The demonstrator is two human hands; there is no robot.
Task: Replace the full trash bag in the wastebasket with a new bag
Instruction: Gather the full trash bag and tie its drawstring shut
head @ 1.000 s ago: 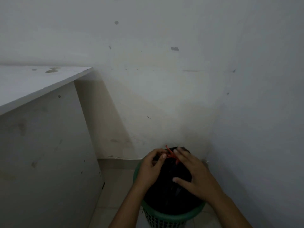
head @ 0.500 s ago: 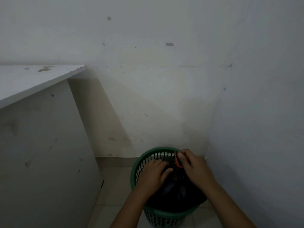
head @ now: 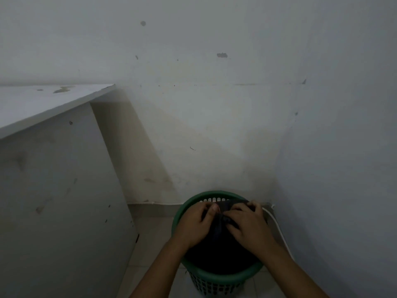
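Note:
A green mesh wastebasket stands on the floor in the corner, filled by a black trash bag. My left hand and my right hand are both down in the basket's mouth, fingers curled into the gathered top of the bag at its far side. A trace of the red tie shows by my left thumb. My hands hide most of the bag's neck.
A white cabinet side with a countertop stands close on the left. Walls close off the back and right. A white cable runs along the floor behind the basket on the right.
The bag's raised neck with its red tie has gone down into the basket. Both hands followed it and now grip the bag low at the far rim.

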